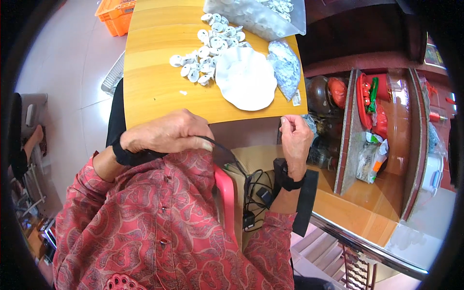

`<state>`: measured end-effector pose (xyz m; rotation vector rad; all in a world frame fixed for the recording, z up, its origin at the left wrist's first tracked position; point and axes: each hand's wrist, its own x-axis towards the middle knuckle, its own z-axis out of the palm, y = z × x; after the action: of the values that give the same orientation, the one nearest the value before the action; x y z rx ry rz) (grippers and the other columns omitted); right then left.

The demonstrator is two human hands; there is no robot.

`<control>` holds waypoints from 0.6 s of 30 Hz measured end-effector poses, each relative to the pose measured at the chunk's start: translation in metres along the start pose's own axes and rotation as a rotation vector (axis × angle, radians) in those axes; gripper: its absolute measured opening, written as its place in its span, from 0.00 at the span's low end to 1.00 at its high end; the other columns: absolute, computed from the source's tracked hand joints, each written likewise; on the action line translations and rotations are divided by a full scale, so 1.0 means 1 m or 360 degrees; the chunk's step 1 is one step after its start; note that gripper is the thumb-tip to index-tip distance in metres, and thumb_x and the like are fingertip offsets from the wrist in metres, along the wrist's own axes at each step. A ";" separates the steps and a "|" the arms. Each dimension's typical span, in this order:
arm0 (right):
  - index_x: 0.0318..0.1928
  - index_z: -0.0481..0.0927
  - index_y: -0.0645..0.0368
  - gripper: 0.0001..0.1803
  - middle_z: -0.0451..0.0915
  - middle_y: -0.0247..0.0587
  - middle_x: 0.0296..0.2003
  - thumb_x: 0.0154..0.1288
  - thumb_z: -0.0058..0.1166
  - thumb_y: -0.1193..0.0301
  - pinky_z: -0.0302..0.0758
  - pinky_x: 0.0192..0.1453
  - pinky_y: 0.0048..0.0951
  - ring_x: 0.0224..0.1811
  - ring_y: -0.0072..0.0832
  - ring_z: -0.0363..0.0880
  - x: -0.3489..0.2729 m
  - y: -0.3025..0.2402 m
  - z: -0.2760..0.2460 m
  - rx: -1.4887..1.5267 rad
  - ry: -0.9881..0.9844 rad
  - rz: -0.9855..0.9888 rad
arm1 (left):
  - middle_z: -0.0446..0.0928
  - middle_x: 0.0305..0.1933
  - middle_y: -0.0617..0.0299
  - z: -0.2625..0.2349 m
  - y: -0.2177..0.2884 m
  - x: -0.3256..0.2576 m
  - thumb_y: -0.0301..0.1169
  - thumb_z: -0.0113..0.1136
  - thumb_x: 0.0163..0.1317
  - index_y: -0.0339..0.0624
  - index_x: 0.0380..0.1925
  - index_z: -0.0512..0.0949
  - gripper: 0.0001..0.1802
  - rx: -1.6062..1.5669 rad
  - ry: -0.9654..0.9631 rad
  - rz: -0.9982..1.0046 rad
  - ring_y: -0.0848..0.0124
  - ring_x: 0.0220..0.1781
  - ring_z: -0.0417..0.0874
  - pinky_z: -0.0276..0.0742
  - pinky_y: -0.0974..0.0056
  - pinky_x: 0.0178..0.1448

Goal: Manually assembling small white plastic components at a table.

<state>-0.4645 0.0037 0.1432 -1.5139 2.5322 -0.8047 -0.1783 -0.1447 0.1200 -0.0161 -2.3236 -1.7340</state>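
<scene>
My left hand (166, 133) is closed near the front edge of the wooden table (150, 87), pinching a thin black cable (220, 147) that runs down toward my lap. My right hand (295, 137) hovers at the table's front right corner with thumb and fingers pinched together; whether it holds something small is unclear. Several small white round parts (208, 48) lie in a loose heap on the table, beside a white floppy disc-shaped sheet (245, 77).
A clear plastic bag of white parts (256, 17) lies at the table's far end, a smaller crumpled bag (286, 65) at the right edge. An orange crate (116, 14) stands on the floor. Shelves with red items (372, 96) are at right. A pink chair back (226, 193) is below.
</scene>
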 end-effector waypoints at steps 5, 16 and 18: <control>0.35 0.80 0.66 0.06 0.81 0.50 0.30 0.63 0.59 0.75 0.75 0.35 0.38 0.30 0.41 0.81 0.003 0.002 0.008 0.0002 -0.0031 -0.0044 | 0.82 0.35 0.51 -0.016 -0.025 -0.030 0.34 0.61 0.66 0.34 0.41 0.81 0.13 0.0286 0.0069 -0.0083 0.57 0.35 0.83 0.79 0.61 0.41; 0.38 0.80 0.63 0.05 0.81 0.51 0.33 0.62 0.57 0.74 0.77 0.42 0.40 0.36 0.45 0.82 -0.014 -0.009 0.025 0.0117 -0.0453 -0.0092 | 0.77 0.22 0.58 -0.014 -0.023 -0.060 0.35 0.59 0.68 0.35 0.49 0.81 0.16 -0.0029 0.0171 -0.0670 0.72 0.21 0.81 0.80 0.66 0.26; 0.39 0.80 0.62 0.06 0.82 0.51 0.34 0.61 0.56 0.75 0.78 0.43 0.39 0.38 0.45 0.83 -0.031 0.004 0.029 0.0117 -0.0639 -0.0168 | 0.78 0.22 0.58 -0.013 -0.025 -0.060 0.35 0.59 0.68 0.35 0.48 0.81 0.15 -0.0020 0.0177 -0.0647 0.72 0.21 0.81 0.80 0.66 0.26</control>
<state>-0.4420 0.0193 0.1104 -1.6066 2.1278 -0.5308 -0.1211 -0.1559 0.0876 0.5728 -2.3520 -1.8674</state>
